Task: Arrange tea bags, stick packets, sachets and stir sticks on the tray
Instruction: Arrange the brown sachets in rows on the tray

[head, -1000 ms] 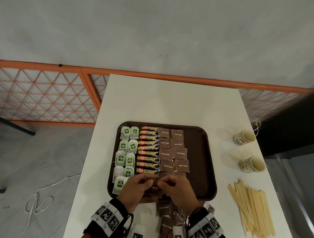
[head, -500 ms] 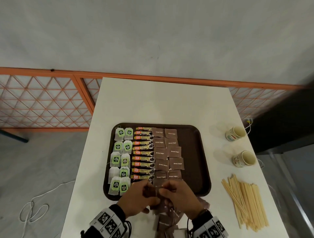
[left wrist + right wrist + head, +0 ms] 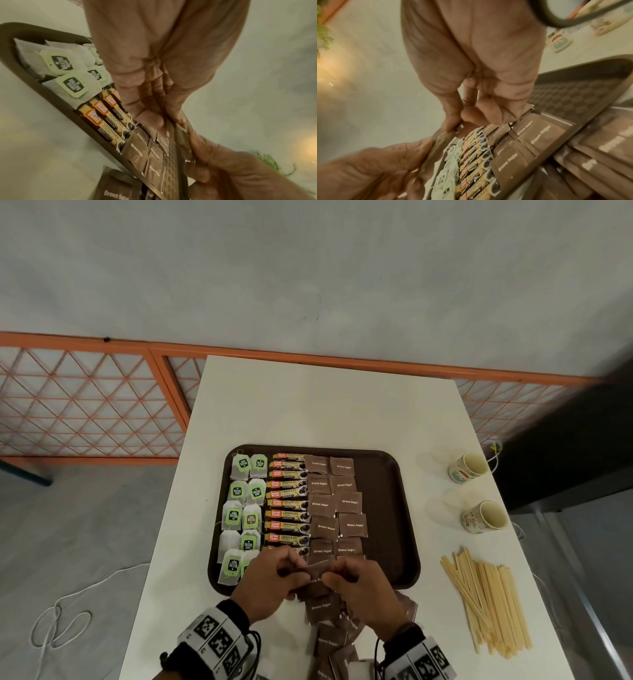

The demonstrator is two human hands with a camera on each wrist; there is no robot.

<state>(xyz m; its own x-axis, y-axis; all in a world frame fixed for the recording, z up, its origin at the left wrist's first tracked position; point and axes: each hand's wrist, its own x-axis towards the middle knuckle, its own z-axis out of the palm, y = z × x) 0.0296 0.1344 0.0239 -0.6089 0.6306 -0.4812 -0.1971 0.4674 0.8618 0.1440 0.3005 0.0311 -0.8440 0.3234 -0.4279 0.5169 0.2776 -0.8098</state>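
Observation:
A brown tray (image 3: pixel 394 508) holds two columns of green-tagged tea bags (image 3: pixel 244 508), a column of stick packets (image 3: pixel 287 505) and two columns of brown sugar sachets (image 3: pixel 337 505). Over the tray's near rim, my left hand (image 3: pixel 291 571) and right hand (image 3: pixel 337 575) pinch opposite ends of one brown sachet (image 3: pixel 317 568) between them. The left wrist view shows the left fingertips (image 3: pixel 149 116) on that sachet (image 3: pixel 180 135), above the sachets lying on the tray (image 3: pixel 137 148). In the right wrist view the right fingers (image 3: pixel 481 112) curl onto it.
A loose pile of brown sachets (image 3: pixel 323 607) lies on the white table between my wrists. Wooden stir sticks (image 3: pixel 486 601) lie in a heap at the right. Two paper cups (image 3: pixel 467 467) (image 3: pixel 484 517) stand beyond them. The tray's right third (image 3: pixel 387 542) is bare.
Both hands have drawn back a little from over the tray toward its near rim, still holding a sachet between them. The head view has shifted slightly.

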